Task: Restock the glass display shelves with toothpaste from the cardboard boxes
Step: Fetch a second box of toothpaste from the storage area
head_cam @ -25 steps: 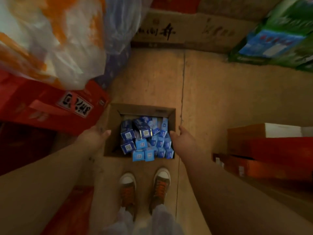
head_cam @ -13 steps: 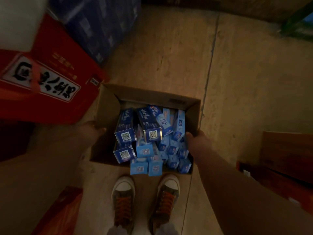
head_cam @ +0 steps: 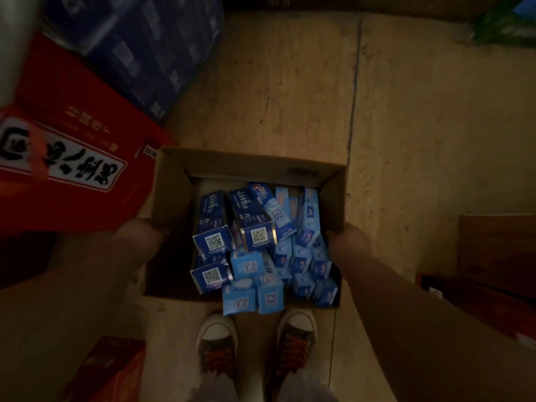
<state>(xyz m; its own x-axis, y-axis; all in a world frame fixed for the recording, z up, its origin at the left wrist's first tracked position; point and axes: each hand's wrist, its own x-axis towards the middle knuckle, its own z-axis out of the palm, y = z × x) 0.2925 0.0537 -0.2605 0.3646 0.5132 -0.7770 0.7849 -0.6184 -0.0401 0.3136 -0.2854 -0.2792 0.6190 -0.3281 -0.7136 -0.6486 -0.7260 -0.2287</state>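
Cardboard box (head_cam: 174, 198) is gripped at its 2 side walls: left hand (head_cam: 139, 236) at the left wall, right hand (head_cam: 349, 242) at the right. Blue toothpaste cartons (head_cam: 258, 236) are packed inside it, mostly on end. Box is seen above the floor (head_cam: 290, 97), just ahead of 2 shoes (head_cam: 217, 343).

An open brown cardboard box (head_cam: 171, 198) is seen from above, apparently held clear of the floor (head_cam: 290, 82). It is packed with blue toothpaste cartons (head_cam: 258, 236): darker ones are set at the left, lighter ones at the right, mostly stood on end or leaning, QR-coded ends upward.
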